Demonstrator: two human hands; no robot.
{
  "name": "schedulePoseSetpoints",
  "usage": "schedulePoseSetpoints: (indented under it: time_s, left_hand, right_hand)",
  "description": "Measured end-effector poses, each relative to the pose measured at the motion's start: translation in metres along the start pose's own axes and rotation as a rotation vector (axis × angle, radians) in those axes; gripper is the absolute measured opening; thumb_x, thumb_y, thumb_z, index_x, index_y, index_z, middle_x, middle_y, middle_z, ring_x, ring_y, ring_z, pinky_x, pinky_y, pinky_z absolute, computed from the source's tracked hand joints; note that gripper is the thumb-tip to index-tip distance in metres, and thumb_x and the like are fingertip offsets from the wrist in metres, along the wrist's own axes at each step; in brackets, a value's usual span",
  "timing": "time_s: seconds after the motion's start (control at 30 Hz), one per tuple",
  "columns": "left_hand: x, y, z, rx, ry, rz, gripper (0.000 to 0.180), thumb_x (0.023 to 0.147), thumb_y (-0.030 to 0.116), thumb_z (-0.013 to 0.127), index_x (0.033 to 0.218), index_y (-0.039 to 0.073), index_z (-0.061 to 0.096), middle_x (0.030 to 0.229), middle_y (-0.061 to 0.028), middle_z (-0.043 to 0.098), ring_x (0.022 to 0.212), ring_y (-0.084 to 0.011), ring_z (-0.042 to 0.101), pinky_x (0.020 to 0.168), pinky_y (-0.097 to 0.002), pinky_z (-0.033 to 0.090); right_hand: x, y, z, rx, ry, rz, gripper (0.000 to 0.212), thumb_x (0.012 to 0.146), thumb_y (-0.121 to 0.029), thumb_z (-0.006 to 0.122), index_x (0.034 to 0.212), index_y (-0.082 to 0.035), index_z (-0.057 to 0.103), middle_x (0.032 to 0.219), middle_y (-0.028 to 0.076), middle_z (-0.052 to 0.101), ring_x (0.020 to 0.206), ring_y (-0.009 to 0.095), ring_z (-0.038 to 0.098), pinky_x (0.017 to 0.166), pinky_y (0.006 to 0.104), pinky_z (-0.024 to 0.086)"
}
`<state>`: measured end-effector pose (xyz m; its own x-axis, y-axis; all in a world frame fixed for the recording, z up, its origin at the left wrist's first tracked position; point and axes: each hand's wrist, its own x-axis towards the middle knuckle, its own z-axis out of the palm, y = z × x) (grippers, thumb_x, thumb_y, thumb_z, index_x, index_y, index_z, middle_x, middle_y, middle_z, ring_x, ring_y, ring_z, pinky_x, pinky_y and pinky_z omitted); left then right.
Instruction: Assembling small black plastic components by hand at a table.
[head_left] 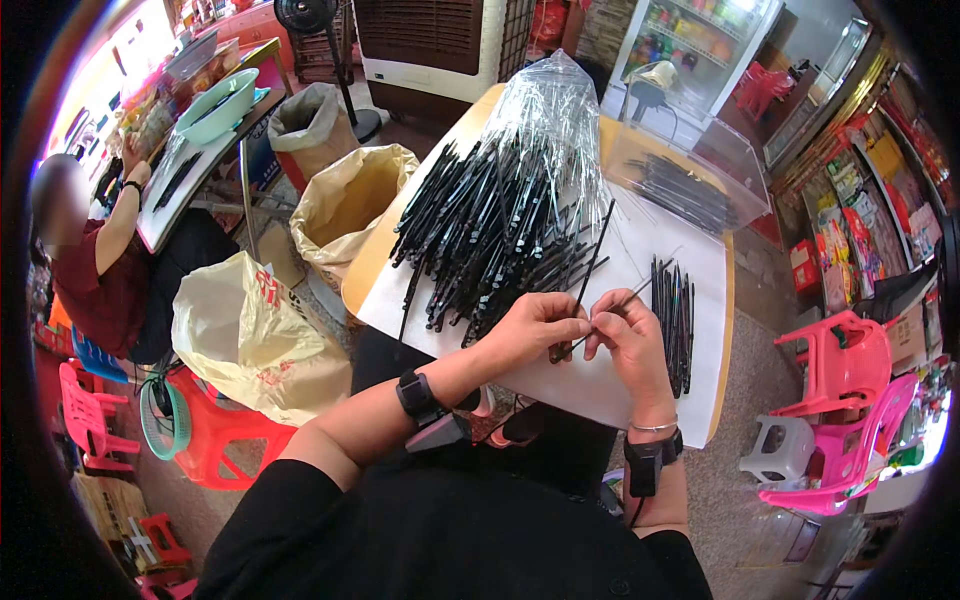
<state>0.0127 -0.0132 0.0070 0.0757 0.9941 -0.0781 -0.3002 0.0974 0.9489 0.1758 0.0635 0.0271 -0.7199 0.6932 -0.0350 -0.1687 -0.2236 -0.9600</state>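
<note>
Your slender, straight black stick (pixel 597 250) slants up from your left hand (pixel 528 325), above the white table surface (pixel 705 350). Your left thumb and forefinger seem to pinch its lower part; your right hand (pixel 632 338) has thumb and forefinger closed on a thin dark strand (pixel 636 294), though what meets between the tips is too small to tell. A firm grip near that meeting point should help, with light right fingertips so nothing bends. The stick looks narrow and even, much like the loose heap of glossy black sticks (pixel 475 240) beside it.
</note>
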Motion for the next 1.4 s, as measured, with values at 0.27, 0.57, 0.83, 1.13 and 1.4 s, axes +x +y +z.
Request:
schedulePoseSetpoints:
  time_s: [0.27, 0.57, 0.83, 1.13, 1.4]
  left_hand:
    - [0.003, -0.017, 0.0, 0.1, 0.129, 0.097, 0.01, 0.084, 0.01, 0.062, 0.082, 0.002, 0.057, 0.072, -0.001, 0.059, 0.062, -0.006, 0.054, 0.056, -0.0204, 0.044]
    - [-0.001, -0.004, 0.011, 0.232, 0.158, 0.112, 0.01, 0.083, 0.009, 0.06, 0.081, -0.001, 0.056, 0.068, -0.0025, 0.059, 0.06, -0.0056, 0.055, 0.052, -0.0205, 0.043]
    - [-0.002, -0.003, 0.008, 0.054, 0.136, 0.087, 0.019, 0.087, 0.009, 0.058, 0.101, -0.004, 0.057, 0.074, -0.0022, 0.059, 0.063, -0.0069, 0.055, 0.058, -0.0214, 0.045]
    - [0.006, -0.013, 0.004, -0.207, 0.052, 0.059, 0.014, 0.087, 0.006, 0.057, 0.097, -0.003, 0.06, 0.08, -0.0065, 0.062, 0.066, -0.0102, 0.055, 0.062, -0.0242, 0.046]
    - [0.006, -0.009, 0.003, -0.334, -0.094, -0.01, 0.011, 0.087, 0.007, 0.055, 0.094, -0.002, 0.057, 0.081, -0.0095, 0.061, 0.066, -0.0139, 0.055, 0.064, -0.0268, 0.045]
  right_hand:
    - [0.006, 0.006, -0.003, 0.091, 0.176, -0.143, 0.014, 0.087, -0.011, 0.057, 0.096, -0.001, 0.054, 0.081, 0.006, 0.058, 0.062, 0.012, 0.059, 0.057, 0.0288, 0.053]
    - [0.005, 0.009, -0.001, -0.089, 0.193, -0.165, 0.012, 0.087, -0.012, 0.057, 0.088, 0.0, 0.056, 0.077, 0.004, 0.056, 0.06, 0.011, 0.057, 0.057, 0.0259, 0.05]
    - [0.005, 0.012, 0.006, -0.164, 0.184, -0.224, 0.013, 0.087, -0.012, 0.059, 0.088, 0.001, 0.057, 0.071, 0.002, 0.056, 0.058, 0.008, 0.053, 0.053, 0.0223, 0.046]
    - [0.003, 0.011, 0.008, -0.318, 0.204, -0.301, 0.012, 0.089, -0.013, 0.057, 0.084, -0.002, 0.056, 0.07, -0.002, 0.051, 0.056, 0.004, 0.042, 0.051, 0.0193, 0.036]
    - [-0.002, 0.005, 0.008, -0.267, 0.118, -0.303, 0.011, 0.09, -0.014, 0.056, 0.086, -0.004, 0.055, 0.073, -0.002, 0.052, 0.058, 0.005, 0.043, 0.052, 0.0194, 0.036]
